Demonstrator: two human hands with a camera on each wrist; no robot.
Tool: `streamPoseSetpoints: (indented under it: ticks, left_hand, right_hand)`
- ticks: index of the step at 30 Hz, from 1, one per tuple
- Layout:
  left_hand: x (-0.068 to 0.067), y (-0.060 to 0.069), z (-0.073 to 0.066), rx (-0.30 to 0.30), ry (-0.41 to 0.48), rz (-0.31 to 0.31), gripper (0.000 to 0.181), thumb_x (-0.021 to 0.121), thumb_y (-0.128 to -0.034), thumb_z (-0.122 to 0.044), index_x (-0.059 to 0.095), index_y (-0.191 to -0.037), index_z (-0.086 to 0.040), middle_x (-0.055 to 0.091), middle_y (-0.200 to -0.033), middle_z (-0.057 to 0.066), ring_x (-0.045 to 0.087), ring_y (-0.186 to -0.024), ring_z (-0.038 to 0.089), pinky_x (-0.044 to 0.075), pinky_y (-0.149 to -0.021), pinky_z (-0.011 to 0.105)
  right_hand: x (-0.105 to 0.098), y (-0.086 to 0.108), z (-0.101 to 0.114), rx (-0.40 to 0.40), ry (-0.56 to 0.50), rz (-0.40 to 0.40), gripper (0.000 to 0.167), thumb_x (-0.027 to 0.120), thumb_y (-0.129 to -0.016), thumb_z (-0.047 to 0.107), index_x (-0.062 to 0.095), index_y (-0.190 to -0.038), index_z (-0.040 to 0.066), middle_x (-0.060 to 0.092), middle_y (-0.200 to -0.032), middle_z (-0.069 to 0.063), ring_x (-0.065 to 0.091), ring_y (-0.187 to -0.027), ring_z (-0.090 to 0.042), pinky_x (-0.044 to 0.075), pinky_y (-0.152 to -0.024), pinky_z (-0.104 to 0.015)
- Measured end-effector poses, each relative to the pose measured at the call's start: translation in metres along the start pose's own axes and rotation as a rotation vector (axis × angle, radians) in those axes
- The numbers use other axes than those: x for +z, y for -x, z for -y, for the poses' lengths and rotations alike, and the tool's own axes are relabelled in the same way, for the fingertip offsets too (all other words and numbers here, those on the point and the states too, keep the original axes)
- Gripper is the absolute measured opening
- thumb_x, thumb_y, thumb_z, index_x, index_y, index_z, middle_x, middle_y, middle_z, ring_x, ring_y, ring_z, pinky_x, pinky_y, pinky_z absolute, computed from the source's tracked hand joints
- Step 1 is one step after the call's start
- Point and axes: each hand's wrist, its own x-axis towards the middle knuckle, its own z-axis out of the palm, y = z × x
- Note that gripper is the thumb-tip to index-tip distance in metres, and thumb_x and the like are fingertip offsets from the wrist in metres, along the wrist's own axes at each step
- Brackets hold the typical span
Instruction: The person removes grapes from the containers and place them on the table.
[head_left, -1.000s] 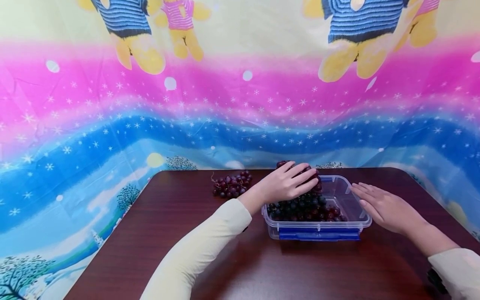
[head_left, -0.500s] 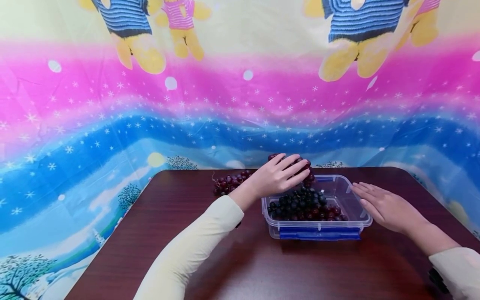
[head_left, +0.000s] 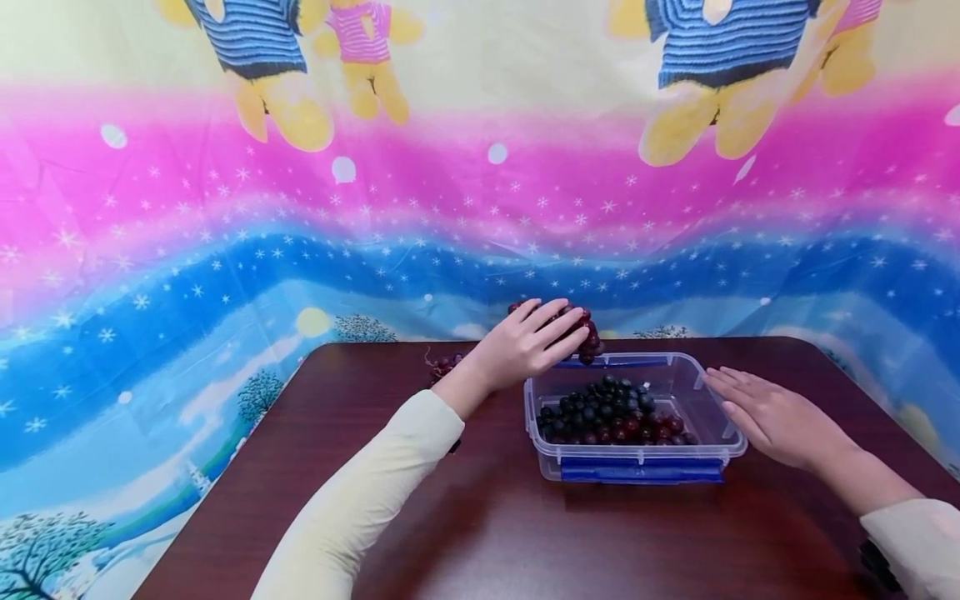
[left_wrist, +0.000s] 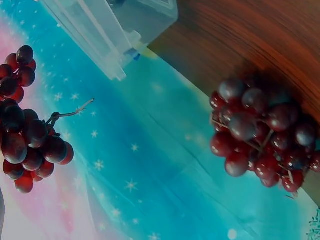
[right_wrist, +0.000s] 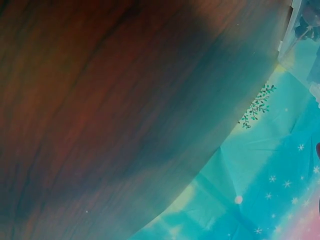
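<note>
My left hand (head_left: 517,346) holds a bunch of red grapes (head_left: 589,339) above the back left corner of a clear plastic box. In the left wrist view part of that held bunch (left_wrist: 32,142) hangs at the left edge, its stem showing. Inside the box (head_left: 637,452) lie dark, nearly black grapes (head_left: 596,410) and some red grapes (head_left: 663,429). My right hand (head_left: 780,421) lies at the box's right side with straight fingers; whether the fingertips touch the rim I cannot tell. No fingers show in either wrist view.
A second bunch of red grapes (left_wrist: 262,132) lies on the dark wooden table (head_left: 300,492), left of the box and mostly hidden by my left hand in the head view. Blue clips line the box's long sides. A printed cloth (head_left: 480,200) hangs behind the table.
My left hand has moved left and slightly up with the red bunch, uncovering the dark grapes in the box. It now covers more of the bunch on the table. The right hand stays put.
</note>
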Motion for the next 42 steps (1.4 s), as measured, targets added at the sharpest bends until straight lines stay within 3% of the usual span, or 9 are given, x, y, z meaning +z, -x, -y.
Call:
streamPoseSetpoints:
  ticks: [11,18,25,35,42]
  left_hand:
    - [-0.009,0.026,0.015,-0.043,-0.029,-0.021,0.026,0.057,-0.0969,-0.003,0.067,-0.120,-0.008,0.063,-0.125,0.014,0.060,-0.113,0.030,0.052,-0.088,0.042]
    - [-0.019,0.045,0.023,-0.089,-0.010,0.031,0.029,0.060,-0.0946,-0.002,0.066,-0.122,-0.007,0.062,-0.126,0.016,0.059,-0.115,0.032,0.051,-0.090,0.044]
    - [-0.024,0.064,0.028,-0.121,-0.017,0.085,0.030,0.049,-0.0990,0.001,0.066,-0.123,-0.006,0.062,-0.127,0.016,0.058,-0.116,0.032,0.051,-0.091,0.044]
    - [-0.032,0.088,0.033,-0.145,-0.020,0.100,0.030,0.045,-0.1007,-0.001,0.067,-0.121,-0.005,0.063,-0.124,0.016,0.060,-0.113,0.033,0.051,-0.090,0.044]
    - [-0.039,0.103,0.037,-0.181,0.000,0.126,0.033,0.052,-0.0929,0.004,0.067,-0.121,-0.004,0.063,-0.125,0.017,0.059,-0.115,0.034,0.049,-0.093,0.046]
  right_hand:
    - [-0.001,0.000,0.000,-0.019,0.011,-0.003,0.048,0.060,-0.094,0.018,0.052,-0.139,0.003,0.056,-0.132,-0.023,0.006,-0.140,0.005,0.003,-0.112,-0.015]
    - [-0.001,0.000,-0.002,-0.043,0.018,-0.004,0.048,0.058,-0.095,0.019,0.051,-0.141,0.004,0.055,-0.133,-0.022,0.015,-0.141,-0.002,0.005,-0.113,-0.017]
    - [0.000,0.000,-0.004,-0.050,0.035,-0.006,0.049,0.059,-0.094,0.020,0.051,-0.140,0.003,0.055,-0.134,-0.020,0.013,-0.142,-0.001,0.006,-0.113,-0.018]
    - [-0.001,-0.004,-0.007,-0.082,0.031,-0.009,0.049,0.059,-0.095,0.021,0.052,-0.140,0.003,0.055,-0.134,-0.019,0.010,-0.142,0.000,0.005,-0.113,-0.018]
    - [-0.002,-0.004,-0.007,-0.099,0.039,-0.013,0.049,0.057,-0.096,0.022,0.051,-0.141,0.005,0.056,-0.133,-0.018,0.007,-0.142,0.000,0.005,-0.113,-0.019]
